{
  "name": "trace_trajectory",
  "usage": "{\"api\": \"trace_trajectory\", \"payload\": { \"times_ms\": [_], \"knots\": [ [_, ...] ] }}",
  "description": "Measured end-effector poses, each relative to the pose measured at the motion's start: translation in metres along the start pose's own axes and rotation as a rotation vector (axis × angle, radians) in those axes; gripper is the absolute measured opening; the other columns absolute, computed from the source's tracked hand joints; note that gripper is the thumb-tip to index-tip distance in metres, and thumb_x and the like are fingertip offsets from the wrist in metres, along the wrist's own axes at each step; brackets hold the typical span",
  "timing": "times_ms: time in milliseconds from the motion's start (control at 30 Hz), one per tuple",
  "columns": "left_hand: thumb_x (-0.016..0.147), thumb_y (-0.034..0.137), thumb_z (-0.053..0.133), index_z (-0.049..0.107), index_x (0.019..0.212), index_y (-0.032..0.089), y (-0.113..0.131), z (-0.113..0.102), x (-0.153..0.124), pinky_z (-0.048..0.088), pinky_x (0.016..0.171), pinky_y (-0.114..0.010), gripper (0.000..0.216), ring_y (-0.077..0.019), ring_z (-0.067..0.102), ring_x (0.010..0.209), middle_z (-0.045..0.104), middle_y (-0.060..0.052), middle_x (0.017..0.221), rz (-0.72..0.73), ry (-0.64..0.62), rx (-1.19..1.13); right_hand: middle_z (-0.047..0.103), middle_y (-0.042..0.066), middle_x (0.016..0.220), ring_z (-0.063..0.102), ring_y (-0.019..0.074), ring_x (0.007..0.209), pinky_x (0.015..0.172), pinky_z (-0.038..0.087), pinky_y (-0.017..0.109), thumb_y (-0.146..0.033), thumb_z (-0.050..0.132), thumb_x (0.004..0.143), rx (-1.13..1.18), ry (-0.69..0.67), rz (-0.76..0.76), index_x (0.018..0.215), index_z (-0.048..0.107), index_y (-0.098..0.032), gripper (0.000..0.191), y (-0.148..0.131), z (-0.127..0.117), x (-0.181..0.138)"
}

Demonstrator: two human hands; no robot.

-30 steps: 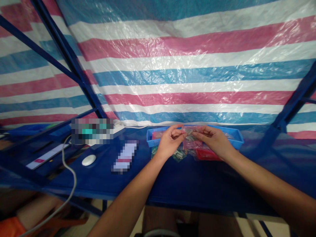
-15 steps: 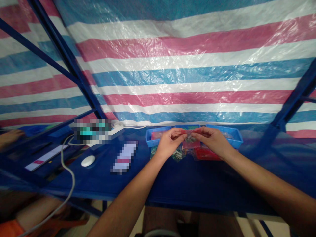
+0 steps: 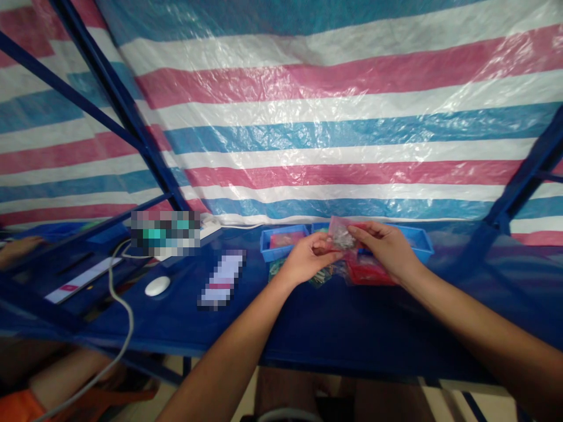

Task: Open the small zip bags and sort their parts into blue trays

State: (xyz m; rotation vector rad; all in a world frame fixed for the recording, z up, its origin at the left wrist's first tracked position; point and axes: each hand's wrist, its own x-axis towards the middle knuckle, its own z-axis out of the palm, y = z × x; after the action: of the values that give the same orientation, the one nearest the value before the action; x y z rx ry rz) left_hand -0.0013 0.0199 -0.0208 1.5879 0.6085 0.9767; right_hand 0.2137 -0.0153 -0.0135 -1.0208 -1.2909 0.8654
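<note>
A small clear, pinkish plastic bag (image 3: 339, 230) with little metal-looking pieces in it is held up above the table. My right hand (image 3: 387, 246) pinches its right side between thumb and fingers. My left hand (image 3: 308, 258) is closed at the bag's lower left, thumb and curled fingers on its edge. Below the hands lie a red packet (image 3: 372, 274) and a green packet of small metal-looking parts (image 3: 320, 276). Behind them stand a left blue bin (image 3: 269, 253) with a pink packet inside and a right blue bin (image 3: 420, 251), partly covered by my right hand.
Left of my arms on the blue table (image 3: 316, 334) lie a phone (image 3: 223, 278) and a white oval object (image 3: 157, 286). A white power strip (image 3: 209, 231) and a cable (image 3: 125, 310) are farther left. Another person's hand (image 3: 20, 251) shows at the left edge.
The plastic bag has tipped up, its top now standing above my fingers. My left hand has shifted slightly down, and my right hand now grips the bag's side.
</note>
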Motion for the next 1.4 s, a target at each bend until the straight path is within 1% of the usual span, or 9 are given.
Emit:
{"api": "trace_trajectory", "payload": {
  "times_ms": [133, 267, 367, 467, 633, 900, 1000, 1167, 1400],
  "knots": [
    [0.075, 0.039, 0.091, 0.069, 0.112, 0.017, 0.002, -0.004, 0.003, 0.059, 0.084, -0.033, 0.047, -0.0205, 0.076, 0.086, 0.080, -0.005, 0.094, 0.054, 0.104, 0.001, 0.080, 0.003, 0.097, 0.075, 0.0230, 0.084, 0.086, 0.062, 0.041, -0.057, 0.081, 0.085, 0.123, 0.021, 0.014, 0.103, 0.076, -0.025, 0.037, 0.000, -0.001, 0.002],
    [0.076, 0.038, 0.091, 0.068, 0.113, 0.018, 0.013, -0.010, 0.006, 0.059, 0.086, -0.032, 0.048, -0.0170, 0.075, 0.085, 0.080, -0.003, 0.093, 0.146, 0.290, -0.053, 0.076, 0.003, 0.096, 0.072, 0.0222, 0.089, 0.091, 0.060, 0.040, -0.059, 0.080, 0.086, 0.005, 0.088, -0.052, 0.100, 0.070, -0.025, 0.038, 0.000, -0.003, 0.003],
    [0.075, 0.038, 0.092, 0.068, 0.114, 0.019, 0.018, -0.010, 0.006, 0.059, 0.083, -0.029, 0.049, -0.0159, 0.075, 0.083, 0.080, -0.002, 0.092, 0.166, 0.341, -0.092, 0.075, 0.006, 0.107, 0.072, 0.0249, 0.103, 0.098, 0.058, 0.042, -0.059, 0.081, 0.084, -0.039, 0.094, -0.092, 0.107, 0.069, -0.025, 0.043, -0.003, -0.002, 0.003],
    [0.074, 0.038, 0.093, 0.069, 0.114, 0.018, 0.019, -0.006, 0.004, 0.058, 0.080, -0.027, 0.050, -0.0150, 0.075, 0.080, 0.080, -0.002, 0.092, 0.174, 0.305, -0.090, 0.077, 0.007, 0.114, 0.072, 0.0266, 0.111, 0.103, 0.056, 0.043, -0.057, 0.084, 0.082, -0.035, 0.001, -0.096, 0.114, 0.071, -0.026, 0.047, -0.007, 0.001, 0.000],
    [0.076, 0.035, 0.093, 0.070, 0.114, 0.016, 0.020, 0.000, -0.001, 0.058, 0.080, -0.028, 0.049, -0.0165, 0.076, 0.081, 0.081, -0.006, 0.093, 0.151, 0.155, -0.085, 0.081, 0.007, 0.107, 0.076, 0.0261, 0.096, 0.093, 0.059, 0.041, -0.060, 0.085, 0.079, -0.069, -0.191, -0.028, 0.107, 0.079, -0.024, 0.046, -0.008, 0.006, -0.007],
    [0.077, 0.035, 0.091, 0.069, 0.119, 0.017, 0.014, -0.003, 0.002, 0.059, 0.086, -0.032, 0.050, -0.0200, 0.078, 0.090, 0.082, -0.008, 0.104, 0.130, 0.134, -0.066, 0.081, 0.003, 0.095, 0.072, 0.0217, 0.087, 0.086, 0.056, 0.036, -0.056, 0.083, 0.084, -0.052, -0.049, -0.036, 0.099, 0.082, -0.025, 0.035, -0.005, 0.001, -0.003],
    [0.078, 0.036, 0.090, 0.071, 0.115, 0.016, 0.011, -0.006, 0.003, 0.058, 0.091, -0.033, 0.047, -0.0205, 0.077, 0.093, 0.082, -0.009, 0.105, 0.141, 0.157, -0.036, 0.082, 0.004, 0.098, 0.074, 0.0224, 0.090, 0.088, 0.056, 0.036, -0.055, 0.086, 0.081, -0.017, -0.067, -0.011, 0.102, 0.081, -0.025, 0.037, -0.006, 0.001, -0.003],
    [0.075, 0.034, 0.092, 0.070, 0.117, 0.016, 0.009, -0.007, 0.001, 0.059, 0.082, -0.031, 0.050, -0.0205, 0.077, 0.087, 0.081, -0.008, 0.100, 0.066, 0.141, 0.009, 0.082, 0.006, 0.102, 0.075, 0.0247, 0.094, 0.089, 0.058, 0.039, -0.056, 0.085, 0.081, -0.063, -0.132, 0.001, 0.104, 0.080, -0.025, 0.039, 0.000, -0.002, -0.002],
    [0.079, 0.038, 0.089, 0.068, 0.121, 0.017, 0.010, -0.009, 0.003, 0.059, 0.083, -0.032, 0.052, -0.0204, 0.077, 0.087, 0.082, -0.008, 0.104, 0.078, 0.138, -0.018, 0.081, 0.005, 0.097, 0.073, 0.0218, 0.086, 0.086, 0.058, 0.037, -0.055, 0.085, 0.081, -0.002, -0.023, -0.026, 0.099, 0.080, -0.025, 0.036, 0.002, -0.003, 0.002]
  ]
}}
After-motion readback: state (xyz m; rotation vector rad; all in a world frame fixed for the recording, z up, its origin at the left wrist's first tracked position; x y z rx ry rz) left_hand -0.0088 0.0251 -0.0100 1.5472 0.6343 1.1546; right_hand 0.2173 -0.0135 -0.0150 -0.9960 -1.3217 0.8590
